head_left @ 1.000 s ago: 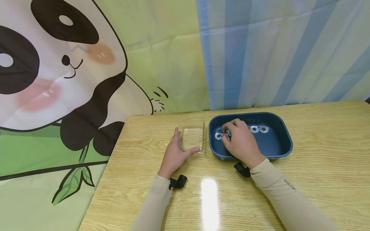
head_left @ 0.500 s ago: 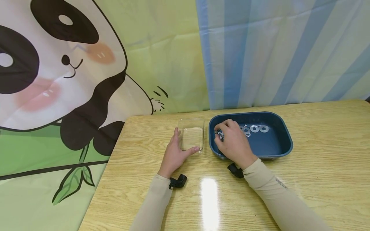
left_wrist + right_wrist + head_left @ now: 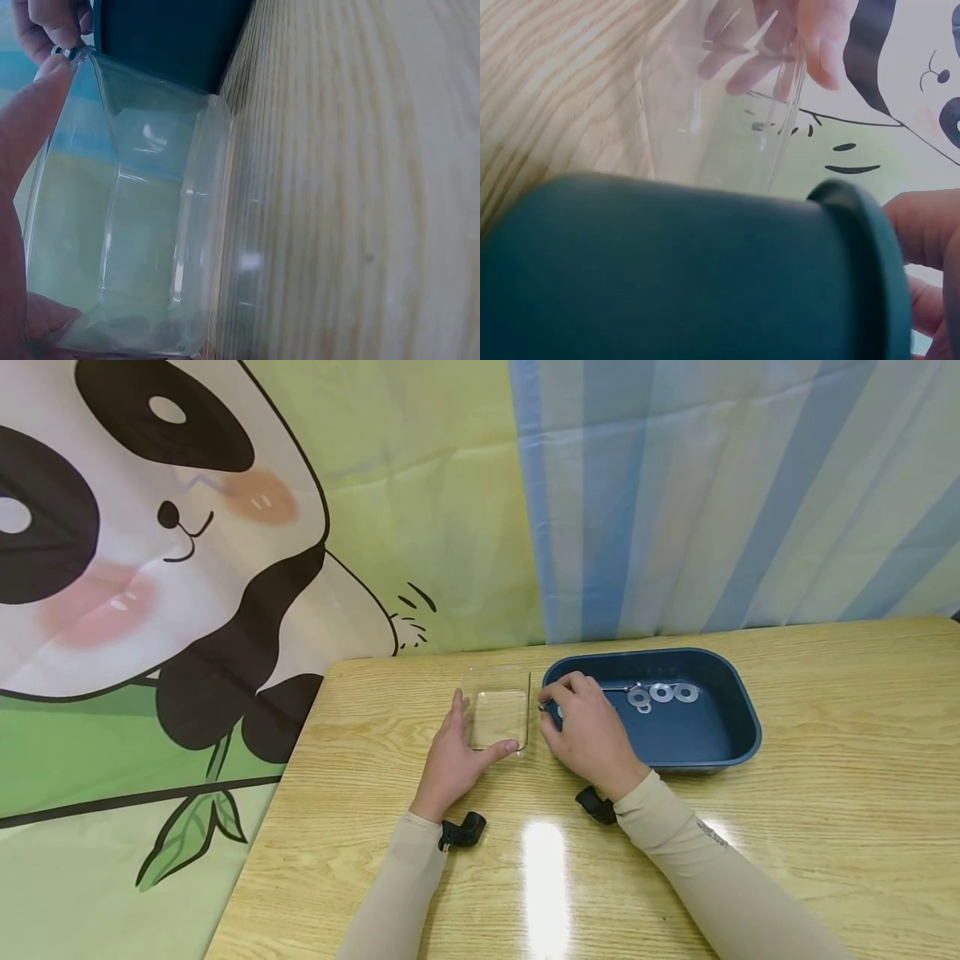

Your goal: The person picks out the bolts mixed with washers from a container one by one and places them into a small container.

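On the wooden table stands a clear plastic box (image 3: 501, 718). My left hand (image 3: 453, 764) holds it at its near left corner, thumb along the near edge and fingers against the left wall. Beside it, the dark blue tray (image 3: 697, 739) contains several flat metal washers (image 3: 662, 693) and a thin metal bolt (image 3: 621, 689). My right hand (image 3: 588, 731) is over the tray's left rim and pinches a small metal piece (image 3: 542, 707) between thumb and fingertips; its kind is too small to tell. The right hand hides part of the tray's left end.
The wooden table (image 3: 840, 760) extends right of the tray and toward me. Behind it hangs a printed cloth (image 3: 442, 527) with a panda and blue stripes. Tray and box stand side by side with a narrow gap.
My right hand has moved left from inside the tray to its left rim, carrying the small metal piece. More washers and the bolt are uncovered. The left hand and box stay put.
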Motion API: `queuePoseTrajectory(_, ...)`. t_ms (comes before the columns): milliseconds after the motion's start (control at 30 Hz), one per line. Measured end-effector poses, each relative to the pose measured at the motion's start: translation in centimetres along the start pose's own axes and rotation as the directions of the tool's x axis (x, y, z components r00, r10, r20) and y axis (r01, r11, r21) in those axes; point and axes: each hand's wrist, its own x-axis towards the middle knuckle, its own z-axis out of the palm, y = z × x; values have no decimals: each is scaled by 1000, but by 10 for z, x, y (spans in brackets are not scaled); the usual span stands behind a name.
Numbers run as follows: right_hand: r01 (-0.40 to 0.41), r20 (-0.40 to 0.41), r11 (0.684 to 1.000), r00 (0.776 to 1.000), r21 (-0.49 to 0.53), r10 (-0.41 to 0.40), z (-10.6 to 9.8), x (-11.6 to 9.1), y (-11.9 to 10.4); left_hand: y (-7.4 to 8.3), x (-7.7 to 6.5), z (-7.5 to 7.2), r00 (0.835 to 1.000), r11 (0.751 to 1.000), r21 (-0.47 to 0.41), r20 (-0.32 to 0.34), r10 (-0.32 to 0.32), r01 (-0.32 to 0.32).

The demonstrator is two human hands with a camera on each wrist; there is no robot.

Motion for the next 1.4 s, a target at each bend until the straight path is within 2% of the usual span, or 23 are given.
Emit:
queuePoseTrajectory(767, 59, 38, 997, 997, 45, -61, 18, 6, -8, 1, -1, 0, 1000, 1000, 7, -11, 5, -5)
queuePoseTrajectory(1400, 102, 64, 995, 993, 18, -103, 27, 6, -6, 1, 0, 1, 1000, 1000, 5, -6, 10, -10)
